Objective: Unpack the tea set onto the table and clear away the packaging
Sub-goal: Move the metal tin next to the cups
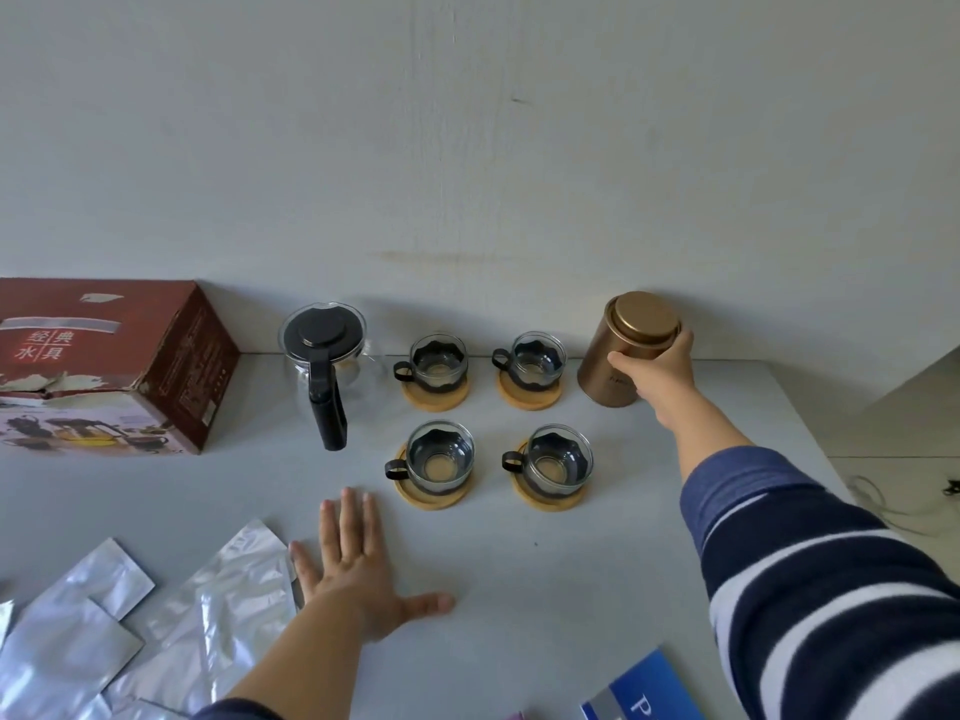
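A glass teapot (324,356) with a black lid and handle stands at the back of the grey table (519,589). To its right several glass cups sit on round wooden coasters, such as the near-left cup (439,457) and the far-right cup (535,362). My right hand (657,368) grips an upright bronze tea canister (610,366) by the wall. My left hand (358,561) lies flat on the table, fingers spread, holding nothing. A torn red cardboard box (109,366) stands at the left.
Several silver foil bags (171,615) lie crumpled at the near left. A blue booklet (649,688) lies at the table's front edge. The wall runs right behind the canister and teapot. Cables (898,504) lie on the floor beyond the table's right edge.
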### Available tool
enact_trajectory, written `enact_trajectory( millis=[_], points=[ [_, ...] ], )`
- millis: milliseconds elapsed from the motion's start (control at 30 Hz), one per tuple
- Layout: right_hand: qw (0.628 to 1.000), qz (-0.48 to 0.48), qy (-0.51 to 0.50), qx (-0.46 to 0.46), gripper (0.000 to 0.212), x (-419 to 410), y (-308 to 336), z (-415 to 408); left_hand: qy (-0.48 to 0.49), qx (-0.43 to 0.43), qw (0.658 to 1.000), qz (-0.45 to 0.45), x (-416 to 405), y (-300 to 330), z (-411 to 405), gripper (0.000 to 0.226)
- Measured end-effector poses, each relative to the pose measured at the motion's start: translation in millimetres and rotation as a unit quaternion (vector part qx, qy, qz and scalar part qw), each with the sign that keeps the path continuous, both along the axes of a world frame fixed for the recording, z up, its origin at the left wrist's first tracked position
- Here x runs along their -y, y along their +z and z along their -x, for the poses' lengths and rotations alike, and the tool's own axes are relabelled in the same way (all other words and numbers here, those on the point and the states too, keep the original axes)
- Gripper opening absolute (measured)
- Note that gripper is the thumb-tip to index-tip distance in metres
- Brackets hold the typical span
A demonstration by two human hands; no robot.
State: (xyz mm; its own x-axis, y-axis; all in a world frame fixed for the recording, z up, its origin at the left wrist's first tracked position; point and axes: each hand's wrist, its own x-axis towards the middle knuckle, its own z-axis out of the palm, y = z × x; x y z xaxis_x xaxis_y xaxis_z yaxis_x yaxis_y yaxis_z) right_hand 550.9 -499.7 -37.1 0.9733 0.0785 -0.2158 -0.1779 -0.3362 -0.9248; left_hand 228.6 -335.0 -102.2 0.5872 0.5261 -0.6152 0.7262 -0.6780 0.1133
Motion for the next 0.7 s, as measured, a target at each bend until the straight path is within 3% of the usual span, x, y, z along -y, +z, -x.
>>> enact_trajectory(
  millis=[233, 300, 433, 567, 700],
  points=[
    [0.998, 0.032, 0.014, -0.053, 0.138, 8, 8, 5, -0.004, 0.002, 1.000, -0.008, 2, 2, 1, 0.148],
    [0.997, 0.069, -0.009, -0.029, 0.127, 10, 11, 23, -0.010, -0.011, 1.000, -0.009, 2, 4, -1, 0.148],
    [0.992, 0.108, -0.003, 0.062, 0.083, 5, 25, 79, -0.031, -0.014, 0.999, -0.017, -3, 18, -3, 0.128],
    [0.974, 0.166, 0.119, 0.094, 0.059, -16, 49, 142, -0.071, 0.050, 0.996, -0.031, -27, 48, 11, 0.089],
    [0.953, 0.181, 0.230, 0.075, 0.050, -45, 57, 219, -0.040, 0.097, 0.992, -0.067, -67, 65, 63, 0.067]
  ],
)
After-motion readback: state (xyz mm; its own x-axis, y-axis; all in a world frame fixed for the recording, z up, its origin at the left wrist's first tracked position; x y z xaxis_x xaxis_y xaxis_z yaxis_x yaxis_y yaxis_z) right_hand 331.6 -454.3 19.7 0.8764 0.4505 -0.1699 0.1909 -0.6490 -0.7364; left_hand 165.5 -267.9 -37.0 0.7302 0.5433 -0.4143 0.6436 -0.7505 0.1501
